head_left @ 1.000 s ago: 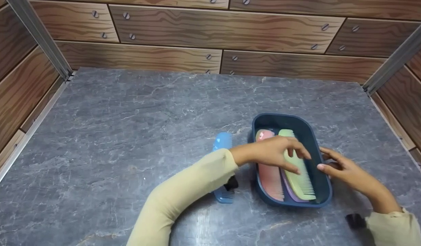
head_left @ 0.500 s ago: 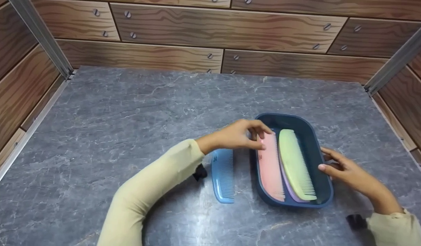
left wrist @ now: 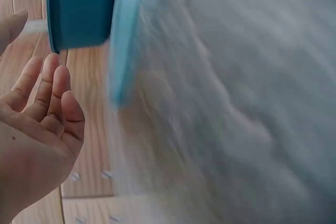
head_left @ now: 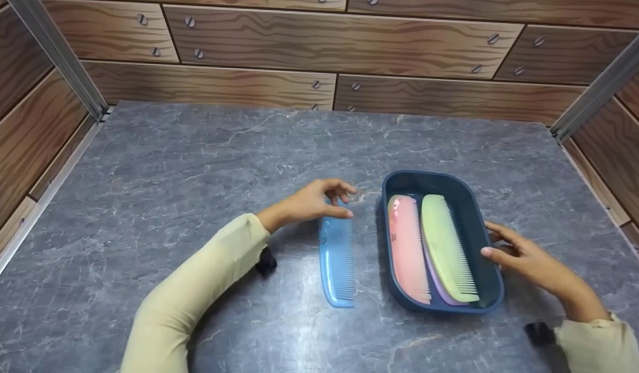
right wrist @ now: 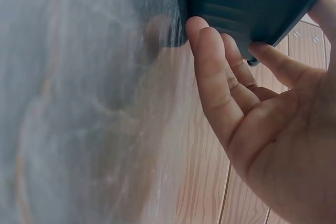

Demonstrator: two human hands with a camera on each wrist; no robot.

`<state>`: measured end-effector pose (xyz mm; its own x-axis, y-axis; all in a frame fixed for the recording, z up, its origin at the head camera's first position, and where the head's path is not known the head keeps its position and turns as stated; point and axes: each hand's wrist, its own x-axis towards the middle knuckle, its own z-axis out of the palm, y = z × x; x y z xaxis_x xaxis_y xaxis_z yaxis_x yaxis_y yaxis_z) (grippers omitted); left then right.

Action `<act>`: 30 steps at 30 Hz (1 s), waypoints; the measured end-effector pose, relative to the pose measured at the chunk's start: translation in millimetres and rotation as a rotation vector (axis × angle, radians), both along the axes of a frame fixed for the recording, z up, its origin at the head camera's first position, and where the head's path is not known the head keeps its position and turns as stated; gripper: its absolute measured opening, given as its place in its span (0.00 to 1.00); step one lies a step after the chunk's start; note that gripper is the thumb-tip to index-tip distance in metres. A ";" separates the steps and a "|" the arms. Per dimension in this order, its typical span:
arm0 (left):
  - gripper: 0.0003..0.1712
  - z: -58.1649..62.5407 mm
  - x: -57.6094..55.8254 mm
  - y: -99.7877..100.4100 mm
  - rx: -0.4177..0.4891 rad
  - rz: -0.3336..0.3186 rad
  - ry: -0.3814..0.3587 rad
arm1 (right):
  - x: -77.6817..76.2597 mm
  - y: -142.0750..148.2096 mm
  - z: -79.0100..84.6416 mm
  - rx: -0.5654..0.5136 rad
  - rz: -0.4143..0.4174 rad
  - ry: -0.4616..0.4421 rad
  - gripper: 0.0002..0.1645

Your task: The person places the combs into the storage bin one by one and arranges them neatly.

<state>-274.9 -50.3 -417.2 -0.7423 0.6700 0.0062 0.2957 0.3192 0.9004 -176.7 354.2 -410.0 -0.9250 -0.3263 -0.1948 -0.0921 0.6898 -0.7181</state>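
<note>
A blue comb (head_left: 337, 264) lies on the table, its teeth facing the bin. My left hand (head_left: 316, 199) hovers at its far end with relaxed, parted fingers and nothing between them. In the left wrist view, the hand (left wrist: 42, 114) is apart from the comb (left wrist: 126, 35). A dark blue bin (head_left: 490, 280) holds a pink comb (head_left: 410, 254) at its left, and a pale green comb (head_left: 449, 248) lying over a purple comb (head_left: 439, 284). My right hand (head_left: 526, 259) touches the bin's right side, thumb at the rim; its fingers lie against the outer wall in the right wrist view.
The grey marbled table (head_left: 195, 171) stretches left of the blue comb and behind the bin. Wood-patterned panels (head_left: 246, 41) stand along the back and both sides, with metal posts (head_left: 65, 57) at the corners.
My left hand has moved left from over the bin, past the pink comb, to the blue comb's far end. My right hand and the bin have stayed in place.
</note>
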 end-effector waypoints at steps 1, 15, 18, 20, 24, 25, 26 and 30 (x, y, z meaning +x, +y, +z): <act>0.30 -1.1 -0.6 -3.1 -0.011 0.007 -0.012 | 0.0 -0.1 0.0 0.002 -0.001 0.000 0.37; 0.35 -7.7 -12.9 -16.9 -0.184 0.095 -0.069 | 0.0 -0.9 0.2 0.014 -0.009 0.007 0.38; 0.36 -8.3 -13.9 -17.0 -0.204 0.094 -0.071 | 0.5 -0.9 -0.4 0.016 -0.013 0.009 0.38; 0.36 -8.2 -14.3 -16.5 -0.227 0.092 -0.060 | 0.4 -1.0 -0.4 0.019 -0.014 0.012 0.38; 0.36 -7.5 -14.7 -14.0 -0.278 0.082 -0.034 | 0.4 -0.6 -0.2 0.014 -0.007 0.013 0.38; 0.36 -7.4 -15.0 -13.1 -0.290 0.078 -0.030 | 0.5 -0.4 -0.3 0.009 -0.005 0.011 0.38; 0.37 -7.1 -15.0 -12.6 -0.300 0.076 -0.025 | 0.2 -0.2 -0.1 0.005 -0.002 0.008 0.38; 0.37 -6.8 -15.2 -10.7 -0.341 0.065 0.001 | -1.2 0.4 1.1 -0.010 0.002 -0.009 0.37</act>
